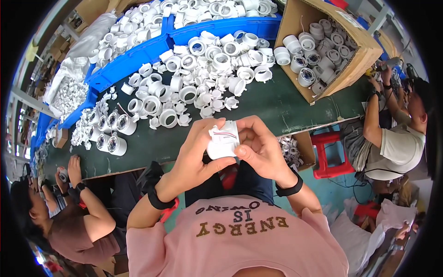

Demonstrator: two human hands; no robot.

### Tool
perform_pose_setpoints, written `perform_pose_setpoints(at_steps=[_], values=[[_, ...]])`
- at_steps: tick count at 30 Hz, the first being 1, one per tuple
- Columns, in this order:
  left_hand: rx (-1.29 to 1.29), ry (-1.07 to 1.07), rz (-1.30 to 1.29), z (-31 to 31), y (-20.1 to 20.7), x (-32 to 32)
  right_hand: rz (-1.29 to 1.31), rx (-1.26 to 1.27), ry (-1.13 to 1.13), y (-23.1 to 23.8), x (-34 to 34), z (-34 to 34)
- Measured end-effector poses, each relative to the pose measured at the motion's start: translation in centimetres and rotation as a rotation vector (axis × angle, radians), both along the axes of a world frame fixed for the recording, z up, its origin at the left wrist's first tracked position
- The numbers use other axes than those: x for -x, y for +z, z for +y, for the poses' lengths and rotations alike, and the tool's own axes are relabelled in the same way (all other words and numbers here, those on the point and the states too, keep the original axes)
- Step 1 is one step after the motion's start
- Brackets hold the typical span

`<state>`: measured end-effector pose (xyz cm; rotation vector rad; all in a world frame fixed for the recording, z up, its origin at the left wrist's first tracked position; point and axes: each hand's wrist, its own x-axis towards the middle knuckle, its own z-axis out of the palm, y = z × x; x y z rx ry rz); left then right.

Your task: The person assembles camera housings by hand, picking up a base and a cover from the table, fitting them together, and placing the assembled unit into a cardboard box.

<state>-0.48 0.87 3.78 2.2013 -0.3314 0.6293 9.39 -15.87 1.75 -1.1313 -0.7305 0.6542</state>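
A white plastic round housing (220, 148) is held in front of my chest, just off the table's near edge. Thin red and dark wires lie along its upper side. My left hand (196, 147) grips it from the left, thumb along the bottom and fingers at the top. From the right, my right hand (260, 150) closes on it, with the thumb pressed to its side and the fingers curled behind. Beyond my hands, loose white plastic rings (168, 118) and small clip-like caps (206, 111) lie heaped on the dark green table (258, 108).
Several assembled white units (126, 124) stand at the left. Blue bins (134, 57) of white parts line the back. A cardboard box (344, 69) holds finished-looking units. Co-workers sit left (78, 231) and right (392, 138). A red stool (330, 154) stands at right.
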Motion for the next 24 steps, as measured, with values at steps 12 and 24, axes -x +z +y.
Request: perform_pose_setpoints(at_steps=[12,24], values=[[0.681,0.317,0.325,-0.3,-2.5,1.5,-0.408,0.241,-0.082,0.0,2.2,2.3],[0.729,0.972,0.264,20.1,-8.9,13.7,-1.226,0.862,-0.937,-4.3,-24.5,2.7]])
